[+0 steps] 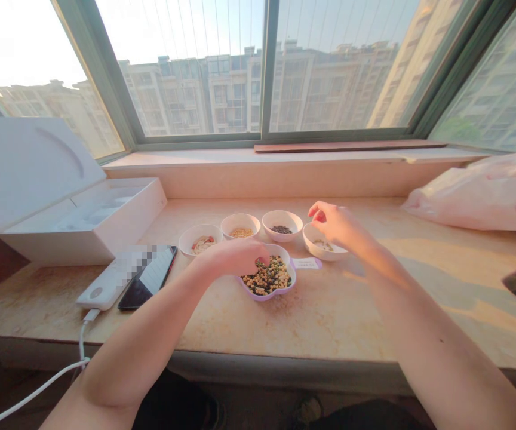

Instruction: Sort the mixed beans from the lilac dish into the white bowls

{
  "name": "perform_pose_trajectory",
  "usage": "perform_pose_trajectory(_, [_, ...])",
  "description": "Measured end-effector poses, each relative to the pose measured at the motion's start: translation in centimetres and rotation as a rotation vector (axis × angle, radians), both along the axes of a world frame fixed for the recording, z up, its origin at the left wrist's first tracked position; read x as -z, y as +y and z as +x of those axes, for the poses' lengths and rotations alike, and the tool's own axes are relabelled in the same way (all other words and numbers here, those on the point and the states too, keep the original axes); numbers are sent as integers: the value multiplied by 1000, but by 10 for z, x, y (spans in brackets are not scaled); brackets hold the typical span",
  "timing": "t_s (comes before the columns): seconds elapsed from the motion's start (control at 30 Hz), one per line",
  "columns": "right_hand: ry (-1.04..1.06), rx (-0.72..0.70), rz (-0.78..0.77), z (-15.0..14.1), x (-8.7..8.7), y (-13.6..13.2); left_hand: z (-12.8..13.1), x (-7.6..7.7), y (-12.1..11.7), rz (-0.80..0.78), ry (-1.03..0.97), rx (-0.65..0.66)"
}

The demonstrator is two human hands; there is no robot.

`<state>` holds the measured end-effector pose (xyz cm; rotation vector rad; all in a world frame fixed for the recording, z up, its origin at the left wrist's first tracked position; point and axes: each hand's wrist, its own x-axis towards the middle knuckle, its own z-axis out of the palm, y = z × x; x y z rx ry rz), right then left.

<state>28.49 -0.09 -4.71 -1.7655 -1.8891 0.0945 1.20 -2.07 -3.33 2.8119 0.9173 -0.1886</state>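
A purple-rimmed dish (285, 290) of mixed beans sits in the middle of the stone sill. My left hand (233, 257) reaches into its left side, fingers pinched among the beans. My right hand (334, 224) hovers over the rightmost small white bowl (315, 248), fingertips pinched together; what they hold is too small to see. Three more white bowls stand in a row behind the dish: one with reddish and pale pieces (200, 239), one with yellow grains (240, 226), one with dark beans (282, 224).
A phone (149, 277) and a white power bank (114, 279) with a cable lie to the left, beside an open white box (83, 221). A pink plastic bag (482, 194) lies at the right. A small label (306, 263) lies by the dish. A window is behind.
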Motion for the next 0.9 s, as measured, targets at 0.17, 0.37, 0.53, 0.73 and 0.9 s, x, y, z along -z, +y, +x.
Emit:
perform_pose_trajectory(0.17, [-194, 12, -251, 20, 0, 6, 1, -2, -1, -82, 82, 28])
perform_pose_trajectory(0.37, [-247, 5, -432, 29, 5, 14, 4, -1, -3, -58, 86, 48])
perform_pose_trajectory(0.53, [-266, 30, -434, 27, 7, 15, 6, 4, -1, -52, 33, 72])
perform_pose_trajectory(0.73, [-274, 31, -410, 24, 4, 12, 11, 18, 3, -44, -36, 76])
perform_pose_trajectory(0.9, [-279, 52, -391, 20, 0, 9, 13, 21, 1, 7, -49, 75])
